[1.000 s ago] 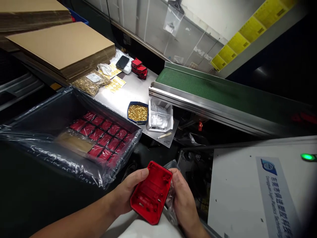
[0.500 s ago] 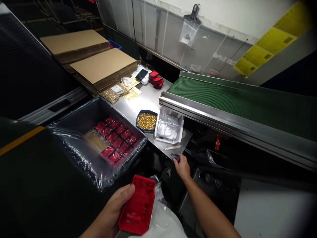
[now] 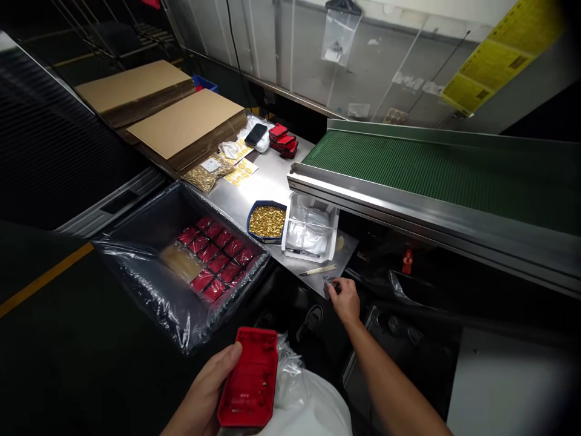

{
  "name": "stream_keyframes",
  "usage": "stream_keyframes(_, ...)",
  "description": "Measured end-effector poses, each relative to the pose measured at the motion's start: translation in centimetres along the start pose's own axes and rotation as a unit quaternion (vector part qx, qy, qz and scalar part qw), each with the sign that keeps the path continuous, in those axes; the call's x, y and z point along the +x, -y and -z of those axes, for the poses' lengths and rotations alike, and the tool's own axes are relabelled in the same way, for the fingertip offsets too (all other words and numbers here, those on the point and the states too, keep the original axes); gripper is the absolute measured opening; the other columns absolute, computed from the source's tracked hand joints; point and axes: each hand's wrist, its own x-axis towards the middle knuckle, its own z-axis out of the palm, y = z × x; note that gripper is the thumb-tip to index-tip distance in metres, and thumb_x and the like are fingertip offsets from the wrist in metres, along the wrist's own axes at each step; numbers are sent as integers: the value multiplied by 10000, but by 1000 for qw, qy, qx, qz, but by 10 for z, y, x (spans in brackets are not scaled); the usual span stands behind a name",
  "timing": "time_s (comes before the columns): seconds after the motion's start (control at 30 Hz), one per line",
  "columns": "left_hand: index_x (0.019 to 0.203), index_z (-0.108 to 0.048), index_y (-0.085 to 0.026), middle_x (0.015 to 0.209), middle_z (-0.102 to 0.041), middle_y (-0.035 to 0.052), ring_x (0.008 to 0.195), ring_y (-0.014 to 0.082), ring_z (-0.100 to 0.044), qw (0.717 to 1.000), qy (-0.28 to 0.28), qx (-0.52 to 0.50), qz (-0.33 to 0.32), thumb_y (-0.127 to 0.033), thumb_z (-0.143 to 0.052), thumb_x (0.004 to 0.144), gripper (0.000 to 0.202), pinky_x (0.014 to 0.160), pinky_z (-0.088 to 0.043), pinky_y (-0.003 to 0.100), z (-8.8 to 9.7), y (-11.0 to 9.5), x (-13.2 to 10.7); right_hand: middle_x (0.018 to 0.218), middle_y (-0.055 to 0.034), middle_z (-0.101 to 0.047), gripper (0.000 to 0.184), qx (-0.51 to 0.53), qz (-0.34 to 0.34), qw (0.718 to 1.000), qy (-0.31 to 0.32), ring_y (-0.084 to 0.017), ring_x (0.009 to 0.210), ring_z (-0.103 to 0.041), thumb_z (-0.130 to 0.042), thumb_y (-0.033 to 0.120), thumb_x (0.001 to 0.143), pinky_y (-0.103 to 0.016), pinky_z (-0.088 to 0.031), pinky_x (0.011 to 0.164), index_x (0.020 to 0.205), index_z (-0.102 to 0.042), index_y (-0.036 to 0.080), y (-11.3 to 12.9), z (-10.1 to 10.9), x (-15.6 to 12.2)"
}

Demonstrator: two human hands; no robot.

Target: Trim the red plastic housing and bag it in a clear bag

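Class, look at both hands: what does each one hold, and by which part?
The left hand grips a red plastic cover by its left long edge. The right hand pinches small dark bits at the table's corner; what they are cannot be told.

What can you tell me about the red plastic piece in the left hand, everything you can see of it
The red plastic piece is a flat, roughly rectangular moulded shell in glossy red, its hollow inner side facing up, showing ribs, small holes and a raised rim. It lies lengthwise away from the person, low in the view. The left hand grips its left edge, thumb on the rim. A crinkled clear plastic bag sits just to its right, over a white surface.
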Motion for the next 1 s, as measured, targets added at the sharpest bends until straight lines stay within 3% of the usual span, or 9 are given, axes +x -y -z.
stream_keyframes(0.1,910,-703,-81,795,-742,142,667,237,-694,999,28,-17,-18,-457,-808,720,434,616,-592,321,-1,-5,0,866,-103,-626,444,75,-43,996,10,-242,762,-629,-515,564,822,-376,-510,726,933,-604,143,31,12,-8)
stream_keyframes(0.17,924,-705,-76,824,-741,149,687,226,-694,997,60,-25,-30,-486,-795,729,463,635,-590,310,0,-8,-1,750,-79,-628,490,132,-60,989,43,-226,632,-621,-507,608,827,-346,-506,595,918,-598,136,68,22,-16)
stream_keyframes(0.27,977,-697,-70,883,-732,161,739,226,-692,992,110,-13,-63,-550,-744,758,530,684,-584,316,8,-12,-2,915,-62,-668,478,207,-27,973,96,-193,721,-635,-582,594,838,-292,-511,615,1080,-613,183,141,49,-42)
stream_keyframes(0.33,1008,-687,-81,873,-721,142,735,216,-680,988,133,-2,-85,-549,-731,771,527,692,-574,318,14,-13,-3,993,-48,-666,363,238,67,957,151,-175,835,-630,-630,492,868,-271,-509,727,1107,-637,218,192,70,-67)
stream_keyframes(0.4,1030,-676,-84,871,-708,133,737,202,-664,984,145,12,-100,-506,-735,788,490,697,-557,305,22,-14,-4,943,-28,-638,232,193,190,941,205,-146,782,-598,-617,374,907,-256,-478,693,1090,-648,235,234,86,-92)
stream_keyframes(0.47,1028,-670,-86,879,-700,132,753,193,-650,982,150,28,-110,-456,-741,801,440,708,-534,288,28,-15,-6,908,-26,-603,170,132,270,923,242,-141,761,-569,-566,284,933,-269,-455,686,1074,-642,227,261,92,-113)
stream_keyframes(0.53,1017,-671,-90,904,-693,130,778,182,-633,980,152,57,-115,-411,-742,813,387,724,-511,273,34,-17,-9,893,-30,-579,157,79,301,911,270,-148,750,-550,-536,241,935,-285,-442,676,1051,-637,214,273,88,-126)
stream_keyframes(0.67,1006,-678,-92,943,-672,117,779,160,-591,974,141,127,-121,-392,-730,830,351,712,-477,256,42,-23,-13,864,-36,-560,133,17,293,908,298,-163,714,-531,-535,244,930,-306,-425,641,991,-644,199,270,71,-134)
stream_keyframes(1.0,959,-671,-76,887,-649,95,741,146,-547,966,125,189,-121,-433,-715,833,381,682,-444,252,43,-28,-4,874,-35,-562,151,2,252,922,293,-172,730,-530,-510,252,941,-314,-433,655,981,-645,197,262,55,-136)
